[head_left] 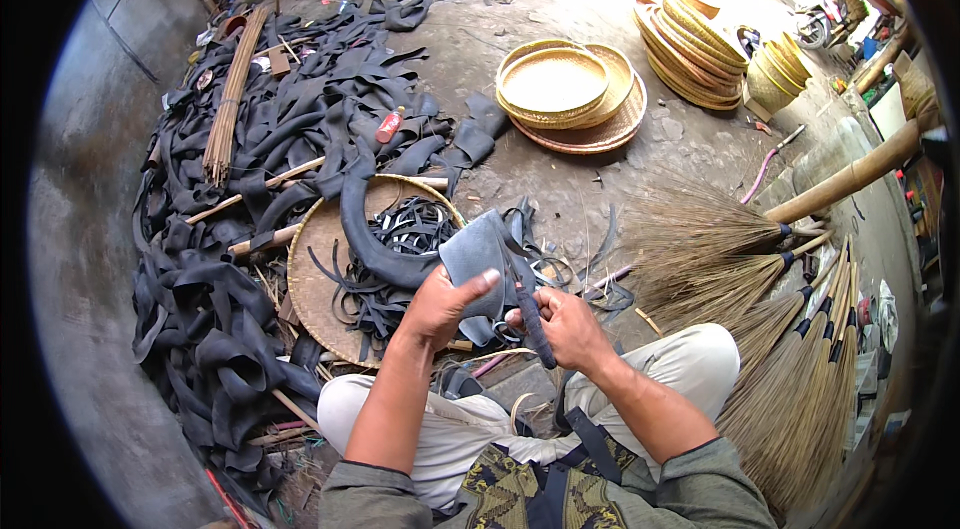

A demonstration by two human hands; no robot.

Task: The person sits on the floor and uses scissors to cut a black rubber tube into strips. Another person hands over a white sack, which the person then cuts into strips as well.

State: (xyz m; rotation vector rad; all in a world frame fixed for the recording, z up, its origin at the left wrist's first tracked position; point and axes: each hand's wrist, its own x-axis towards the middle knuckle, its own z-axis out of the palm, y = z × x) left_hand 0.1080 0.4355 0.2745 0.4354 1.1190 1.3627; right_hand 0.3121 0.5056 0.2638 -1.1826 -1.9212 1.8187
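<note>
My left hand (438, 311) is closed on a wide piece of black rubber sheet (472, 257), its greyish face turned up and the thumb lying on it. The long curved end of the rubber runs back over a round woven tray (312, 297). In my right hand (568, 331) is a knife (534, 325) by its dark wrapped handle, tilted up and left. Its blade lies against the rubber's right edge; how deep it goes is hard to see. Thin cut rubber strips (412, 225) lie tangled in the tray, under and beside the rubber.
A big heap of black rubber pieces (235, 294) fills the left side, with a bundle of sticks (236, 99) and a red bottle (389, 125) on it. Woven trays (555, 84) and stacked baskets (690, 49) stand ahead. Several grass brooms (720, 239) lie at right.
</note>
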